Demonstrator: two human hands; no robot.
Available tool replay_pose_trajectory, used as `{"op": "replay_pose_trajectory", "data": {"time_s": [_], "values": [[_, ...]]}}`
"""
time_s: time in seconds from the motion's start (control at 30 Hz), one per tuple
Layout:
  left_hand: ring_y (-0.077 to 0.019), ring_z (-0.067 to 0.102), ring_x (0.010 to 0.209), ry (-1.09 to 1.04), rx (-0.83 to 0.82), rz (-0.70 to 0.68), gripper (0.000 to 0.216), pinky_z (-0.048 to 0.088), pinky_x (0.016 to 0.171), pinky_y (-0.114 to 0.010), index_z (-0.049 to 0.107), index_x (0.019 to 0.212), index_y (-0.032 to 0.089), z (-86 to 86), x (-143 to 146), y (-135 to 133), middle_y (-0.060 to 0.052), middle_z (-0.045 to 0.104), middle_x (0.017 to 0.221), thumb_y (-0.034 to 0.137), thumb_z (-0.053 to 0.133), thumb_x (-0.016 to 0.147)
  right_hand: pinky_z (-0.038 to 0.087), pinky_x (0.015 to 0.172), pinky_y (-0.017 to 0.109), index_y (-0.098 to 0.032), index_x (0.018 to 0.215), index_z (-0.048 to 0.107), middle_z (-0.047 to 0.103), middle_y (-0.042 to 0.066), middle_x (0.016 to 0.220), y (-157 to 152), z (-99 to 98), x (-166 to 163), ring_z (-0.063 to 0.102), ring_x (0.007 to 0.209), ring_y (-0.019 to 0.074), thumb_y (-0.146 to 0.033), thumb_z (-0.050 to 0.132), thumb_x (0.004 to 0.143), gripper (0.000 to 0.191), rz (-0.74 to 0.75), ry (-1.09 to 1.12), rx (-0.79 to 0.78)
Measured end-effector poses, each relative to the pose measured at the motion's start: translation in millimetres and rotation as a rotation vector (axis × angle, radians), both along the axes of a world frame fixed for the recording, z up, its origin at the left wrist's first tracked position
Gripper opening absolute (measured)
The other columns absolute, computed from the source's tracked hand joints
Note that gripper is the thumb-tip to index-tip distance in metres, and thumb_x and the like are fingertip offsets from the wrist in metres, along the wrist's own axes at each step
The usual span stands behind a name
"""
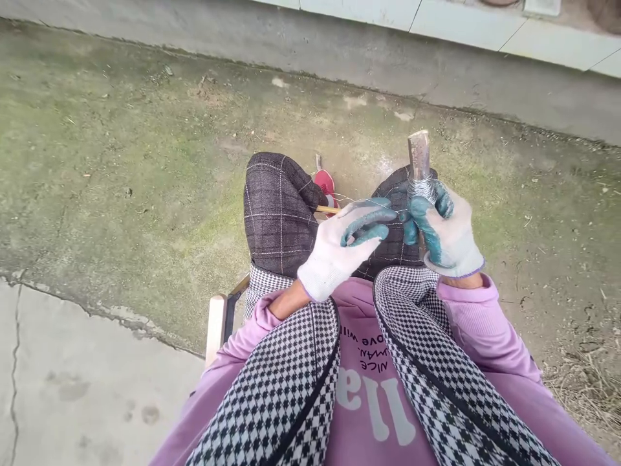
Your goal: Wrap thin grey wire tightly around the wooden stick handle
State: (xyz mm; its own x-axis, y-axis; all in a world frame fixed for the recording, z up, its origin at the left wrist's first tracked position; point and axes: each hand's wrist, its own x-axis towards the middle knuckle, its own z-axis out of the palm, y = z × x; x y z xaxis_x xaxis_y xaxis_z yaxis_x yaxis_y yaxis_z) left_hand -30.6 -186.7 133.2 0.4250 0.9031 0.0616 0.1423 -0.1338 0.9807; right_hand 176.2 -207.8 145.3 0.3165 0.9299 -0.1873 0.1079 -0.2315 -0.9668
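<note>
Mossy, green-tinged ground of packed earth or worn concrete (pixel 145 162) runs up to a low grey concrete step (pixel 194 39) topped with pale tiles (pixel 451 22). The landmark is a stout brown stick (pixel 419 152), apparently of wood, held over the right knee of the person's dark grey checked trousers (pixel 272 213); its bare end points away from the body, toward the step. A band of thin silver-grey metal wire (pixel 422 188) is wound round the stick just short of that end.

The right hand (pixel 449 226), in a white knit glove with blue-green coated fingers, is closed round the stick at and below the windings. The left hand (pixel 347 243), gloved alike, lies to the left of the stick and apart from it, fingers extended toward it. A loose strand of fine wire (pixel 347 197) shows near these fingers; whether they pinch it cannot be told. Farther left of the stick are a yellow rod (pixel 328 210) and a red shoe (pixel 324 181).

Judged by appearance, the stick is rigid, fairly light and rough enough not to slip; its bare shaft below the windings offers the firmest hold. The wire should be springy, bendable and prone to kinking, best pinched close to the stick, with the coated fingers guarding against sharp ends.
</note>
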Motion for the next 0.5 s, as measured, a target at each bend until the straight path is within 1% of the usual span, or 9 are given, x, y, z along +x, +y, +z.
{"op": "replay_pose_trajectory", "data": {"time_s": [0.07, 0.13, 0.2, 0.27, 0.33, 0.4, 0.43, 0.47, 0.5], "values": [[-0.0222, 0.081, 0.129, 0.039, 0.146, 0.006, 0.024, 0.066, 0.118, -0.04, 0.087, 0.127, 0.023, -4.2, -3.7, -3.7, -0.009, 0.086, 0.137, 0.028, 0.075, 0.106, 0.045, 0.043, 0.03, -0.03, 0.094, 0.065, 0.057, -0.004, 0.066, -1.1, 0.5, -1.3, 0.046, 0.049, 0.014, -0.07, 0.081, 0.093, 0.043, -0.021, -0.009, -0.002], [-0.0199, 0.083, 0.126, 0.109, 0.328, 0.002, 0.027, 0.067, 0.114, -0.037, 0.085, 0.131, 0.025, -7.4, -8.9, -4.4, -0.007, 0.086, 0.138, 0.025, 0.07, 0.11, 0.044, 0.044, 0.029, -0.03, 0.097, 0.065, 0.054, -0.004, 0.066, -1.9, 0.4, -1.9, 0.046, 0.049, 0.014, -0.069, 0.077, 0.095, 0.041, -0.045, -0.023, -0.011], [-0.0194, 0.083, 0.126, 0.195, 0.52, -0.045, 0.028, 0.068, 0.112, -0.035, 0.085, 0.133, 0.026, -8.1, -12.7, -0.5, -0.007, 0.085, 0.141, 0.025, 0.066, 0.112, 0.043, 0.044, 0.029, -0.03, 0.101, 0.066, 0.051, -0.005, 0.066, -2.3, -0.1, -2.4, 0.046, 0.05, 0.0142, -0.07, 0.074, 0.097, 0.041, -0.055, -0.019, -0.022], [-0.0202, 0.084, 0.122, 0.308, 0.635, -0.12, 0.03, 0.068, 0.109, -0.036, 0.084, 0.135, 0.027, -5.6, -12.5, 8.7, -0.007, 0.085, 0.143, 0.025, 0.064, 0.113, 0.042, 0.045, 0.03, -0.03, 0.105, 0.067, 0.051, -0.005, 0.067, -1.6, -2.0, -2.1, 0.048, 0.05, 0.0146, -0.072, 0.071, 0.098, 0.043, -0.06, 0.005, -0.035], [-0.0226, 0.085, 0.116, 0.484, 0.634, -0.221, 0.032, 0.07, 0.104, -0.038, 0.083, 0.138, 0.025, 0.7, -8.4, 21.4, -0.009, 0.084, 0.145, 0.023, 0.064, 0.112, 0.043, 0.045, 0.03, -0.03, 0.107, 0.066, 0.055, -0.004, 0.07, 1.0, -7.2, 0.8, 0.05, 0.051, 0.0148, -0.073, 0.071, 0.098, 0.044, -0.093, 0.033, -0.052], [-0.0243, 0.085, 0.114, 0.632, 0.575, -0.308, 0.034, 0.07, 0.102, -0.04, 0.083, 0.138, 0.024, 10.4, -3.8, 32.7, -0.01, 0.082, 0.149, 0.02, 0.064, 0.111, 0.044, 0.045, 0.031, -0.03, 0.108, 0.066, 0.059, -0.003, 0.073, 4.9, -15.9, 7.6, 0.051, 0.051, 0.0146, -0.074, 0.073, 0.096, 0.046, -0.147, 0.051, -0.065], [-0.0246, 0.084, 0.116, 0.64, 0.553, -0.327, 0.034, 0.07, 0.102, -0.04, 0.083, 0.139, 0.025, 16.0, -2.4, 36.3, -0.009, 0.081, 0.152, 0.02, 0.064, 0.11, 0.045, 0.045, 0.031, -0.029, 0.109, 0.065, 0.061, -0.003, 0.075, 7.0, -20.9, 12.7, 0.051, 0.051, 0.0143, -0.074, 0.074, 0.095, 0.047, -0.183, 0.058, -0.065], [-0.0246, 0.084, 0.119, 0.593, 0.542, -0.317, 0.033, 0.07, 0.104, -0.04, 0.083, 0.138, 0.026, 21.5, -1.9, 38.3, -0.008, 0.08, 0.153, 0.022, 0.065, 0.111, 0.045, 0.045, 0.03, -0.028, 0.109, 0.065, 0.061, -0.003, 0.075, 8.9, -25.8, 18.6, 0.051, 0.051, 0.0139, -0.073, 0.074, 0.095, 0.048, -0.226, 0.067, -0.057], [-0.0242, 0.084, 0.122, 0.499, 0.531, -0.271, 0.032, 0.069, 0.107, -0.039, 0.084, 0.137, 0.027, 26.6, -2.2, 38.7, -0.007, 0.081, 0.152, 0.025, 0.067, 0.111, 0.045, 0.046, 0.03, -0.028, 0.11, 0.066, 0.061, -0.003, 0.076, 10.4, -30.0, 25.2, 0.05, 0.052, 0.0135, -0.073, 0.075, 0.095, 0.049, -0.271, 0.078, -0.043]]}}
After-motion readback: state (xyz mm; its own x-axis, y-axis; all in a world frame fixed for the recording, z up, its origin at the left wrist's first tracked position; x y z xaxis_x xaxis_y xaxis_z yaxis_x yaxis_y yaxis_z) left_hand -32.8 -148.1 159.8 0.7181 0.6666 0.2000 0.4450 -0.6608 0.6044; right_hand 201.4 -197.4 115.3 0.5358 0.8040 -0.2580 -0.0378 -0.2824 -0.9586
